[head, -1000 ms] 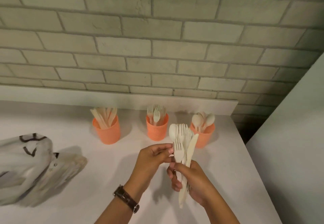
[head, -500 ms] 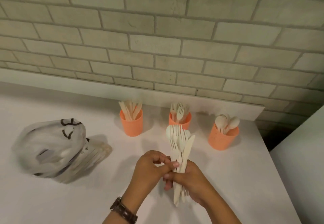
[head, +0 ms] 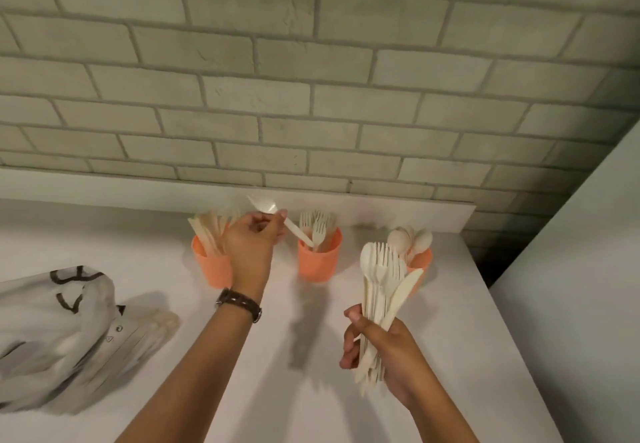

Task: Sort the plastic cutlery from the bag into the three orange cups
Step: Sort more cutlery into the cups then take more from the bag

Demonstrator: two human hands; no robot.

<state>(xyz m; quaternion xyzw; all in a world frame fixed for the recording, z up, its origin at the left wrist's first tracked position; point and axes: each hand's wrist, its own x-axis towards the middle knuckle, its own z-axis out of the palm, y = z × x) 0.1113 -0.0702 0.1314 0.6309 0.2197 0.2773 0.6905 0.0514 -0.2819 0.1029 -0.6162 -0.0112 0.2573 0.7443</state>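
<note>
Three orange cups stand in a row near the back of the white counter. The left cup (head: 207, 264) holds knives, the middle cup (head: 320, 264) forks, and the right cup (head: 423, 259) spoons. My left hand (head: 250, 240) is raised between the left and middle cups, pinching a single white piece of cutlery (head: 277, 215) whose head is too blurred to tell its kind. Its handle end hangs over the middle cup. My right hand (head: 386, 351) grips an upright bundle of mixed cutlery (head: 382, 283) that partly hides the right cup.
The white plastic bag (head: 52, 331) with dark markings lies on the counter (head: 277, 390) at the left, with cutlery showing through it. A brick wall rises behind a low ledge. A pale vertical panel stands along the counter's right side.
My left hand has pulled one piece out of the bundle and carried it up and left toward the cups. My right hand keeps the bundle, now apart from the left hand.
</note>
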